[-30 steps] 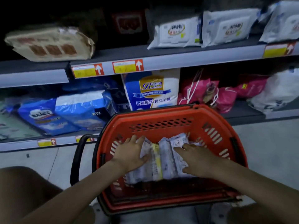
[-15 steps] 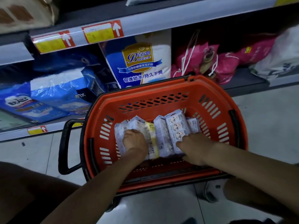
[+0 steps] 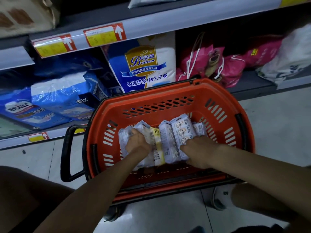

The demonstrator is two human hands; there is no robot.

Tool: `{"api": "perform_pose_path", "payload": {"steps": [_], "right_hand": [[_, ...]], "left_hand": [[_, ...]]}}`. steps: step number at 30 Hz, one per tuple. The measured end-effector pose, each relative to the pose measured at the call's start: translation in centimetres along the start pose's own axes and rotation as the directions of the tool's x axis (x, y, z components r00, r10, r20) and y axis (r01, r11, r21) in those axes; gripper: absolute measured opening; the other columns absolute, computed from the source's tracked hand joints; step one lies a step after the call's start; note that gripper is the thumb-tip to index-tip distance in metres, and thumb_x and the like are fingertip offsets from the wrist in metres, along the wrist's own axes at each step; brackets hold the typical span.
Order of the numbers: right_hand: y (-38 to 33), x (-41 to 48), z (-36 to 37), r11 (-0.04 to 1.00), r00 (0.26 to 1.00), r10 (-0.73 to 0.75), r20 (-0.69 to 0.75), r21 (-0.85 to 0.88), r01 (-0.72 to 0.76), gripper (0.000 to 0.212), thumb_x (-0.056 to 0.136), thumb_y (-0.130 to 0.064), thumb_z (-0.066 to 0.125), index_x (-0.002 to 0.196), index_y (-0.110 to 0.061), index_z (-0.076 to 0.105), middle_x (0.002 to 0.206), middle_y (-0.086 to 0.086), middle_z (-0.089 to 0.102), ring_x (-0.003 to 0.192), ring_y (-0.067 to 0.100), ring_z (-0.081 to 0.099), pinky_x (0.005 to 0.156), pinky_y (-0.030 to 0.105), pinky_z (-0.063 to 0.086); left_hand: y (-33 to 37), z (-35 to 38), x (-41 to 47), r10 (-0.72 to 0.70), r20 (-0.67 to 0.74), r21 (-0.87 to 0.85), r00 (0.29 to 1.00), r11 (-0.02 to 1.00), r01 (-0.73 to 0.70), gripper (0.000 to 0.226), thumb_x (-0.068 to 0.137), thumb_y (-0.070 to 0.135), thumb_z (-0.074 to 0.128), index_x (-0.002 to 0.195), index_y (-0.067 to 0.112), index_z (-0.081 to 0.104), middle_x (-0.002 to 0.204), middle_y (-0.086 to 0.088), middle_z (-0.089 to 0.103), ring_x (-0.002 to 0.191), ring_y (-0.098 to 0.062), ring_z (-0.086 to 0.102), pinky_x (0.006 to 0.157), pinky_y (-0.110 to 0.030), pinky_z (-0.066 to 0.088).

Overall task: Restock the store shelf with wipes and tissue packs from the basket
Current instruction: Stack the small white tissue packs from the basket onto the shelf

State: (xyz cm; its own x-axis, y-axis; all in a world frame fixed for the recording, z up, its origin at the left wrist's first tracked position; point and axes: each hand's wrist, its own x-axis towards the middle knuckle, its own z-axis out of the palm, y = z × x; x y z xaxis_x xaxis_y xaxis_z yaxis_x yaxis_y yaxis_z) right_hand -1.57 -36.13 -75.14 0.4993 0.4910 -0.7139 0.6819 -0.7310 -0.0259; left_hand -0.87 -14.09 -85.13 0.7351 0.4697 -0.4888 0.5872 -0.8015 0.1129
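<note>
Orange plastic basket [image 3: 168, 91] sits on the floor [image 3: 277, 132] before the shelf [image 3: 185, 22], with a row of white tissue packs [image 3: 168, 140] lying across its bottom. The left hand [image 3: 138, 144] curls its fingers over the row's left end, and the right hand [image 3: 200, 152] grips the near edge at the right end. Beyond the basket's far wall, blue bags [image 3: 55, 101] lie at left, a blue-and-white bag [image 3: 143, 64] stands in the middle and pink bags [image 3: 213, 64] slump at right.
</note>
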Motion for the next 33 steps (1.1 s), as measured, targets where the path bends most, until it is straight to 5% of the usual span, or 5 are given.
{"api": "perform_pose_path", "payload": {"steps": [7, 12, 17, 23, 33], "right_hand": [[0.2, -0.7, -2.5, 0.998, 0.997, 0.054, -0.047, 0.028, -0.052, 0.051, 0.103, -0.039, 0.052, 0.147, -0.017, 0.042, 0.138, 0.012, 0.056, 0.122, 0.033, 0.058, 0.093, 0.039, 0.051], [0.0, -2.3, -5.9, 0.873, 0.966, 0.172, -0.19, 0.484, -0.06, 0.08, 0.102, -0.065, 0.038, 0.164, -0.023, 0.01, 0.119, 0.006, 0.067, 0.102, 0.024, 0.066, 0.086, 0.04, 0.054], [-0.7, -3.3, -8.5, 0.095, 0.954, 0.24, -0.179, 0.983, 0.16, 0.06, 0.092, -0.038, 0.065, 0.148, -0.035, 0.043, 0.128, 0.001, 0.061, 0.114, 0.022, 0.064, 0.097, 0.044, 0.055], [-1.7, -4.4, -9.0, -0.6, 0.927, 0.081, -0.366, 0.725, 0.338, 0.058, 0.08, -0.014, 0.051, 0.135, -0.023, 0.065, 0.135, 0.006, 0.068, 0.116, 0.033, 0.068, 0.084, 0.046, 0.06], [-2.9, -4.0, -9.0, -0.374, 0.898, 0.21, -0.386, 0.817, 0.438, 0.04, 0.091, -0.024, 0.07, 0.131, -0.024, 0.065, 0.126, -0.001, 0.072, 0.113, 0.021, 0.072, 0.091, 0.038, 0.06]], "left_hand": [[-1.5, -6.4, -0.3, 0.089, 0.156, -0.135, 0.984, 0.989, -0.068, 0.065, 0.074, 0.027, 0.091, 0.128, 0.007, 0.061, 0.118, -0.009, 0.07, 0.106, -0.026, 0.069, 0.081, -0.032, 0.057], [-3.3, -12.9, -3.2, 0.511, -0.009, 0.039, 0.859, 0.859, -0.511, 0.055, 0.071, 0.034, 0.09, 0.118, 0.02, 0.065, 0.108, 0.001, 0.069, 0.099, -0.022, 0.066, 0.073, -0.033, 0.049], [-6.0, -16.0, -5.3, 0.831, -0.421, 0.303, 0.364, 0.507, -0.807, 0.054, 0.072, 0.009, 0.086, 0.121, 0.019, 0.066, 0.12, 0.0, 0.063, 0.112, -0.028, 0.059, 0.085, -0.041, 0.045], [-5.0, -17.5, -5.5, 0.745, -0.666, 0.509, -0.043, 0.411, -0.756, 0.039, 0.083, -0.007, 0.067, 0.118, 0.011, 0.063, 0.118, -0.009, 0.062, 0.106, -0.032, 0.059, 0.086, -0.045, 0.04], [-4.8, -17.0, -6.0, 0.745, -0.65, 0.559, -0.15, 0.336, -0.758, 0.016, 0.106, 0.011, 0.05, 0.118, 0.016, 0.06, 0.12, -0.003, 0.055, 0.106, -0.027, 0.057, 0.087, -0.04, 0.037]]}}
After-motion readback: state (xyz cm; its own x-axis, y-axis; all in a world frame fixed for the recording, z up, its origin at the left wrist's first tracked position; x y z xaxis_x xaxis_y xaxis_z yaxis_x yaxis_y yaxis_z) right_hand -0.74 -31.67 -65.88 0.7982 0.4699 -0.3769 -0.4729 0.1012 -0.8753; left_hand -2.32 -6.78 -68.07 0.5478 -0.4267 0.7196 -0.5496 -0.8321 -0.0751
